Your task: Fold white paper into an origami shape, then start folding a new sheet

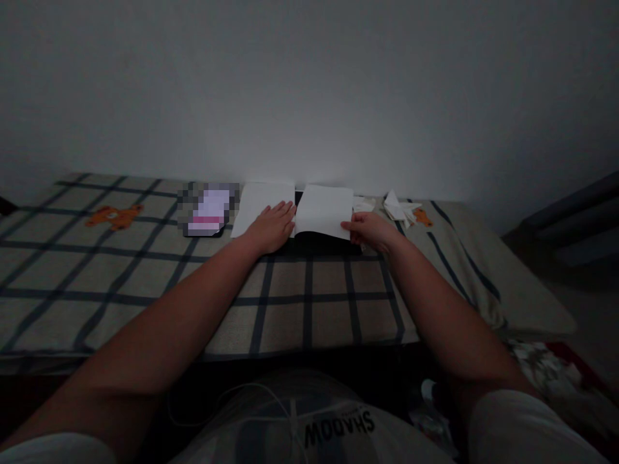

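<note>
My left hand [275,227] lies flat with its fingers stretched out over the inner part of a white sheet of paper [261,205]. To its right is a second white sheet [325,209], its near edge curved up a little above a flat black thing [322,247]. My right hand [370,230] pinches this second sheet at its near right corner, thumb on top. The black thing shows beneath and between the sheets; I cannot tell whether it is a book cover or a board.
A phone [209,212] with a lit, blurred screen lies to the left on the checked cloth [309,303]. Folded white paper pieces [400,207] lie to the right. The wall [309,96] rises right behind. Orange bear figures [115,216] decorate the cloth.
</note>
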